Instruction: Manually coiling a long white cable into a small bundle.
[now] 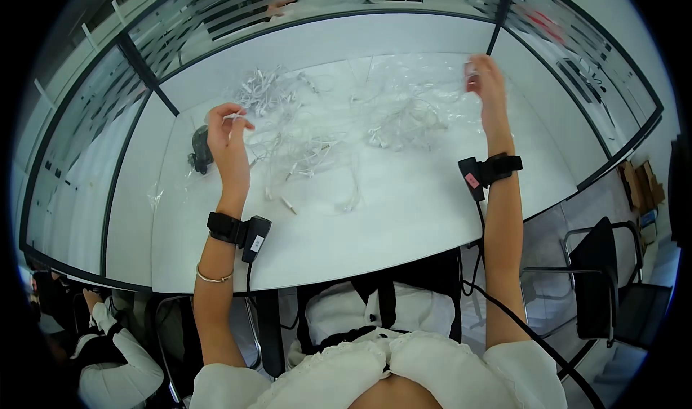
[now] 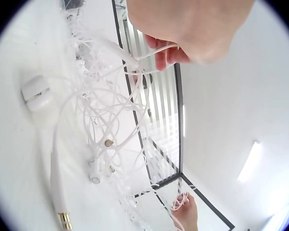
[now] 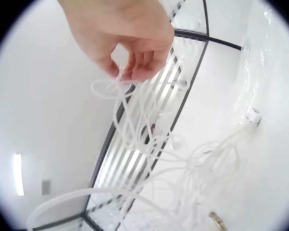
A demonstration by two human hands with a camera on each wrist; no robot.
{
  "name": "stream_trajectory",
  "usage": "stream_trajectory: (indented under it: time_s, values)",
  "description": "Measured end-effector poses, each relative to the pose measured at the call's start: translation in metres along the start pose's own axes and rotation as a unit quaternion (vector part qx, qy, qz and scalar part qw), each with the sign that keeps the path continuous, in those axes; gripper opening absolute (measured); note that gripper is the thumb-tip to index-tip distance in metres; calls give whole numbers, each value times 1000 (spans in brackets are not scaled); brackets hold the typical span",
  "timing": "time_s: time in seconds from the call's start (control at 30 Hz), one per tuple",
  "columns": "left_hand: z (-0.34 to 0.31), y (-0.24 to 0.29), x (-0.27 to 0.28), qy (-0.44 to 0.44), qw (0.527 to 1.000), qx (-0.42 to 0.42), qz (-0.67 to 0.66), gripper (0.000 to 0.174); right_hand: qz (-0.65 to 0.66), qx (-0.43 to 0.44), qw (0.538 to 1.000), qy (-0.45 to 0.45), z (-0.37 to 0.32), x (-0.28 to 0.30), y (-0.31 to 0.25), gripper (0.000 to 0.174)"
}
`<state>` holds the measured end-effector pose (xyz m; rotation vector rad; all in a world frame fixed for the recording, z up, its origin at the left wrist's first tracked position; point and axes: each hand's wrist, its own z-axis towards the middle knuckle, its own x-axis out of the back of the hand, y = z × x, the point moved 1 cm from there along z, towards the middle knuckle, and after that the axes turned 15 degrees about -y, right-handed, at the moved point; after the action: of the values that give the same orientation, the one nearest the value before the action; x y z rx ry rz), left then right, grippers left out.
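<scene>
White earphone cables (image 1: 301,155) lie tangled on the white table in several heaps. My left hand (image 1: 229,146) is raised over the table's left part; in the left wrist view its curled fingers (image 2: 166,57) hold a white cable (image 2: 116,103) that hangs in loops. Over the right part, my right hand (image 1: 490,95) is lifted too, and in the right wrist view its thumb and fingertips (image 3: 135,74) pinch looped white cable (image 3: 127,115). A gold-tipped plug (image 2: 58,178) and a white clip-like piece (image 2: 37,92) appear close to the left wrist camera.
A dark object (image 1: 200,149) sits left of my left hand. Another cable heap (image 1: 267,92) lies at the back left, one more (image 1: 407,124) right of centre, near clear plastic (image 1: 440,77). Low partitions (image 1: 317,41) enclose the table. A chair (image 1: 598,279) stands at right; another person (image 1: 119,358) sits at lower left.
</scene>
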<state>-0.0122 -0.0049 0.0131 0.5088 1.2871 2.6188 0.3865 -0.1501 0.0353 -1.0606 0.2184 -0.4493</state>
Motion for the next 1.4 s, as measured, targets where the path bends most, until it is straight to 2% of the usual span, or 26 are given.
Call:
stream_trajectory:
  time_s: [0.07, 0.13, 0.2, 0.3, 0.37, 0.4, 0.5, 0.53, 0.6, 0.73, 0.8, 0.87, 0.9, 0.93, 1.0, 1.03, 1.1, 1.13, 1.17, 1.2, 1.27, 1.37, 1.4]
  values:
    - [0, 0, -3, -34, 995, -39, 91, 25, -57, -68, 986, -139, -1, -31, -10, 21]
    - [-2, 10, -10, -70, 973, -104, 194, 29, -93, -96, 951, -279, -12, -61, -23, 24]
    - [-6, 22, -17, -122, 965, -112, 203, 34, -73, -87, 919, -376, -20, -84, -31, 24]
    - [-13, 34, -32, -178, 938, -163, 248, 39, -42, -77, 875, -477, -35, -116, -26, 23]
    - [-19, 37, -45, -246, 937, -173, 176, 35, -66, -82, 844, -525, -42, -133, -25, 23]
    - [-22, 38, -50, -281, 933, -178, 139, 33, -82, -69, 847, -521, -45, -141, -24, 23]
    - [-38, 32, -68, -340, 938, -46, 44, 26, -125, -26, 851, -509, -52, -152, -18, 19]
    - [-42, 33, -72, -307, 950, -39, 25, 19, -137, -42, 852, -503, -54, -152, -17, 19]
    - [-41, 25, -69, -318, 947, 34, 8, 16, -154, -11, 862, -483, -55, -153, -20, 16]
    - [-42, 23, -71, -350, 935, 63, 7, 13, -259, 85, 848, -454, -58, -152, -18, 16]
    - [-43, 18, -73, -337, 937, 23, 87, 13, -314, 121, 828, -449, -59, -153, -15, 17]
    - [-41, 22, -69, -329, 923, -7, 198, 13, -321, 130, 832, -433, -58, -154, -9, 18]
    - [-40, 22, -67, -319, 930, 18, 182, 13, -325, 134, 834, -424, -57, -154, -8, 19]
    - [-40, 19, -66, -268, 943, -19, 197, 12, -332, 140, 842, -402, -56, -152, -9, 19]
    - [-37, 22, -62, -189, 967, -30, 171, 12, -344, 150, 856, -356, -53, -146, -12, 20]
    - [-36, 23, -59, -155, 978, -11, 140, 14, -310, 118, 872, -360, -47, -145, -10, 22]
    - [-35, 24, -53, -89, 992, 29, 79, 17, -250, 72, 917, -302, -50, -146, -21, 23]
    - [-35, 27, -50, -67, 997, 20, 33, 17, -219, 48, 936, -271, -51, -146, -25, 24]
    - [-33, 31, -48, -45, 999, 11, -14, 17, -258, 56, 932, -247, -49, -144, -23, 28]
    - [-33, 33, -46, -23, 998, 2, -60, 18, -278, 8, 918, -282, -46, -140, -23, 28]
    - [-29, 32, -41, 7, 996, -44, -72, 15, -314, -87, 879, -349, -41, -132, -25, 27]
    - [-26, 41, -38, 39, 993, -71, -85, 13, -402, -98, 818, -400, -41, -126, -2, 28]
    - [-26, 44, -37, 49, 992, -73, -88, 12, -359, -65, 855, -368, -40, -127, -5, 29]
